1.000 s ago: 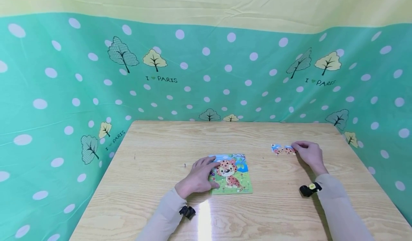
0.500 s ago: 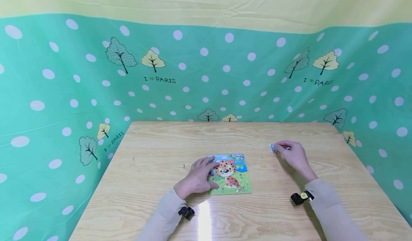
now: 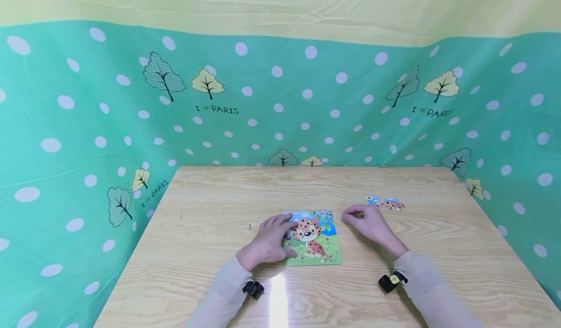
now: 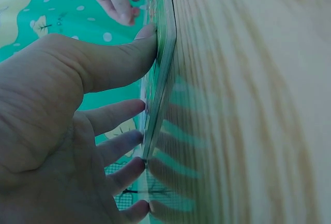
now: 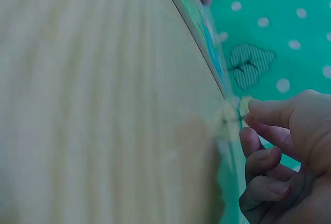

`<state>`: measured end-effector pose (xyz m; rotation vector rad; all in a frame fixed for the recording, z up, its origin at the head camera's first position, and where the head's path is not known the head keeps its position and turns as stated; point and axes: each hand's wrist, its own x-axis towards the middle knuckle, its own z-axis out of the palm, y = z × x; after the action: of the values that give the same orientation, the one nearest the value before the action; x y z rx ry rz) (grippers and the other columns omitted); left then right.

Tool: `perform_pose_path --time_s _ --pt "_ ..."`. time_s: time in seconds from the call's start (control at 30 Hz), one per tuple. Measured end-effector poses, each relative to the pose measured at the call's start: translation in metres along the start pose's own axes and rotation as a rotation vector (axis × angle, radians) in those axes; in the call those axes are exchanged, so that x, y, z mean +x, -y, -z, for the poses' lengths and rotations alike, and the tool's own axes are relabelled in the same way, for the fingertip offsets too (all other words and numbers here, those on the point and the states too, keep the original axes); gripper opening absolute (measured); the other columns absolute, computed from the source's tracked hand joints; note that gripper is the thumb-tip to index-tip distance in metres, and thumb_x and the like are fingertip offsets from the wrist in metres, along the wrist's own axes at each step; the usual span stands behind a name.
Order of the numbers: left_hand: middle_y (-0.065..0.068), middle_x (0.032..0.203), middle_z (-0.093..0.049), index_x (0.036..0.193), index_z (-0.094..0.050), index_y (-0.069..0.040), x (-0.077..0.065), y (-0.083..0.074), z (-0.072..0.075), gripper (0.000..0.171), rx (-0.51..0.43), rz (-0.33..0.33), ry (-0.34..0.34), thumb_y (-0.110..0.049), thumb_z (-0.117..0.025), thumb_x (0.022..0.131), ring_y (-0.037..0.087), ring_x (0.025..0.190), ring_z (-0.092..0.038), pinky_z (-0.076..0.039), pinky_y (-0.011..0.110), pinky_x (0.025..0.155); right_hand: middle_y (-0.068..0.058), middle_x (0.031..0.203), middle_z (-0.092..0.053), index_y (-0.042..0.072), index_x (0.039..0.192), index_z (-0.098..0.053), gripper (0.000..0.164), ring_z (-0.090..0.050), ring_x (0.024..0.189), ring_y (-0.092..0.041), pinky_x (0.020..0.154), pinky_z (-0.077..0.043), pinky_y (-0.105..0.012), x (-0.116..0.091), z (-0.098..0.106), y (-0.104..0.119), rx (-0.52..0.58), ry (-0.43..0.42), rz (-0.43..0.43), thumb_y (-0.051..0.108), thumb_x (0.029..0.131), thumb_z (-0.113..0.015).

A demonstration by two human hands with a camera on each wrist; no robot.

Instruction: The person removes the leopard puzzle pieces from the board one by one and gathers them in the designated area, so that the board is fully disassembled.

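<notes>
Lying flat on the wood-grained bench (image 3: 210,196), near its middle: a thin, stiff-looking square board (image 3: 315,247), smooth-faced, printed with a spotted cub, pale along the edge and rounded at the corner. Spread wide over its left side, thumb and some fingertips touching: the left hand (image 3: 272,240). Narrowed to a near-pinch just beside the right edge, other fingers curled: the right hand (image 3: 372,225); impossible to tell whether holding something small. Beyond that, a ragged-outlined strip of flat pieces (image 3: 387,205) in blue and spotted orange, joins too small to make out. Behind, creased, dotted cloth (image 3: 280,82). Partly covered by the left fingers, the board's print; in both wrist views, foreshortened to a slanting edge, scarcely readable. Cut off at the bottom of the head view, both pale sleeves (image 3: 223,289)
</notes>
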<state>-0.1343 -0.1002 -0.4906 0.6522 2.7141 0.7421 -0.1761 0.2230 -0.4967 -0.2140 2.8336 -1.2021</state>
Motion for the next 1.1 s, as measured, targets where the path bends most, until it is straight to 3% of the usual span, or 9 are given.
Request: perform_pose_path --time_s 0.07,0.17,0.3,0.47,0.8,1.1 --pt "0.010 0.174 -0.033 0.159 -0.050 -0.014 0.000 0.000 0.000 0.083 -0.001 0.002 0.001 -0.037 -0.086 0.088 0.040 0.161 -0.028 -0.019 0.064 0.132 -0.009 0.114 -0.080 0.010 0.115 -0.080 0.023 -0.072 0.106 -0.025 0.099 -0.058 -0.048 -0.001 -0.007 0.005 0.014 0.024 0.010 0.026 0.100 -0.074" --pt "0.010 0.174 -0.033 0.159 -0.050 -0.014 0.000 0.000 0.000 0.083 0.000 0.005 0.004 -0.036 -0.086 0.088 0.040 0.161 -0.028 -0.019 0.064 0.132 -0.003 0.107 -0.080 0.011 0.114 -0.080 0.022 -0.071 0.101 -0.019 0.095 -0.058 -0.042 -0.003 -0.017 0.013 0.020 0.052 0.036 0.026 0.099 -0.076" --pt "0.010 0.174 -0.033 0.159 -0.050 -0.015 0.000 0.000 -0.001 0.083 -0.001 0.006 0.005 -0.036 -0.086 0.088 0.039 0.161 -0.028 -0.019 0.064 0.132 0.002 0.093 -0.074 0.008 0.117 -0.080 0.026 -0.062 0.083 -0.013 0.076 -0.051 -0.026 -0.005 -0.025 0.021 0.019 0.093 0.077 0.027 0.098 -0.078" --pt "0.010 0.175 -0.033 0.159 -0.050 -0.015 0.000 0.001 -0.002 0.084 -0.001 0.006 0.000 -0.037 -0.087 0.087 0.039 0.161 -0.028 -0.019 0.064 0.132 0.002 0.083 -0.064 0.006 0.125 -0.076 0.039 -0.049 0.066 -0.012 0.059 -0.040 -0.022 -0.004 -0.030 0.027 -0.001 0.128 0.089 0.030 0.094 -0.082" --pt "0.011 0.174 -0.033 0.159 -0.050 -0.013 -0.001 0.001 -0.001 0.083 -0.019 -0.003 -0.004 -0.036 -0.086 0.088 0.041 0.161 -0.027 -0.019 0.065 0.132 0.005 0.076 -0.055 0.011 0.136 -0.071 0.062 -0.045 0.064 -0.010 0.057 -0.037 -0.022 -0.001 -0.033 0.031 -0.125 0.161 0.134 0.041 0.086 -0.089" --pt "0.011 0.175 -0.033 0.159 -0.050 -0.013 -0.001 0.001 -0.001 0.083 -0.019 -0.005 -0.002 -0.036 -0.086 0.088 0.041 0.161 -0.027 -0.019 0.065 0.132 0.005 0.076 -0.055 0.012 0.140 -0.068 0.067 -0.045 0.064 -0.011 0.056 -0.037 -0.024 0.002 -0.029 0.035 -0.189 0.227 0.136 0.045 0.085 -0.089"
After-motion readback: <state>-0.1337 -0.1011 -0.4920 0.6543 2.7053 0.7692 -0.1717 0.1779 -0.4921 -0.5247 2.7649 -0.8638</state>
